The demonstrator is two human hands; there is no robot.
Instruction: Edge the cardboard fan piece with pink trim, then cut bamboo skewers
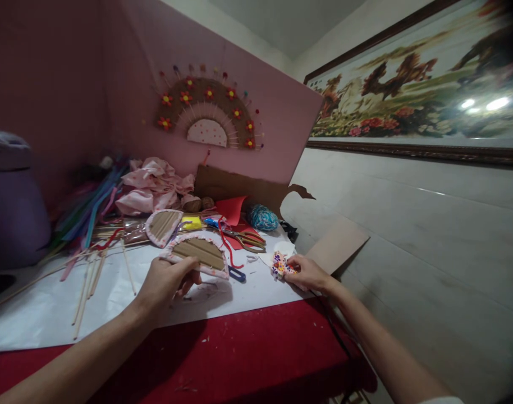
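My left hand (166, 282) grips the near edge of a half-round cardboard fan piece (200, 252) edged with pink cloth, lifting it a little above the white sheet (113, 297). My right hand (307, 272) pinches a small scrap of colourful patterned cloth (279, 265) at the sheet's right edge. A second, smaller fan piece (164, 224) lies just behind the first. Scissors with orange handles (246, 238) lie between the two hands, further back.
A finished fan with red flowers (208, 115) hangs on the pink board. Pink cloth (153, 188), a blue yarn ball (262, 217), red paper (231, 209), wooden sticks (88, 280) and brown cardboard (338, 244) crowd the red table (248, 348). A purple container (10, 202) stands left.
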